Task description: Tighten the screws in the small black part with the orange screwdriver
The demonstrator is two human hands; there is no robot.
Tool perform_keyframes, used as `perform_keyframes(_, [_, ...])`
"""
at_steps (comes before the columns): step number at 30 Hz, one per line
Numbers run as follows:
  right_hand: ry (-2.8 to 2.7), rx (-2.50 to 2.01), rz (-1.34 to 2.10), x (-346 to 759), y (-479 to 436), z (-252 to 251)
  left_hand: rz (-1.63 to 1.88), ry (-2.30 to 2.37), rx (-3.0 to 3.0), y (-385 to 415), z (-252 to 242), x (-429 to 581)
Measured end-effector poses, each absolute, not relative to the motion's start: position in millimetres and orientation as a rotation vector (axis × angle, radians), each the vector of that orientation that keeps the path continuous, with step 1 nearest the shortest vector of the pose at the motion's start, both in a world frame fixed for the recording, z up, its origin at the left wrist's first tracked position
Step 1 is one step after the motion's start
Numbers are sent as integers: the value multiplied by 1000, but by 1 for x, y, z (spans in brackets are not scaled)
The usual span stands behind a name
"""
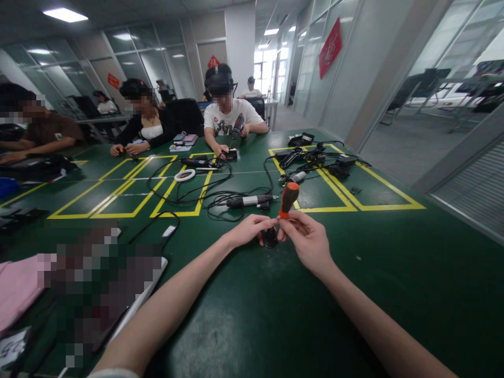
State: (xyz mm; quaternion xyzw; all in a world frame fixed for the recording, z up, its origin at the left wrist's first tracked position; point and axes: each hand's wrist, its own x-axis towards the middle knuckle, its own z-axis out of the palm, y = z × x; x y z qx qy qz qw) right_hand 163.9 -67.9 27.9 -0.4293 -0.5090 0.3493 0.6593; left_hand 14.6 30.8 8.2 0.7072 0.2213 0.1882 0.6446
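Note:
Both of my hands meet over the green table [244, 294], close in front of me. An orange and dark screwdriver [290, 199] stands nearly upright, handle at the top. My right hand [309, 236] pinches it low, near the orange collar at the base of its handle. Fingers of my left hand [252, 230] are closed on a small black part [270, 237], which rests on or just above the table. The screwdriver's tip is hidden behind my fingers, so I cannot tell whether it touches the part.
Beyond my hands lies a grey and black corded power tool [248, 201] with looping cables. Black tools and cords [311, 157] lie inside yellow tape outlines on the right. A white tape ring [185, 175] sits left of centre. Across the table, a person [232, 118] holds a drill.

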Motion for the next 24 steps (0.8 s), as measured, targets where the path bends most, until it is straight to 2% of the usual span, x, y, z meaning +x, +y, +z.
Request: perform_keyframes(24, [-1152, -1014, 788, 164, -69, 28, 434, 538, 1617, 28, 12, 15])
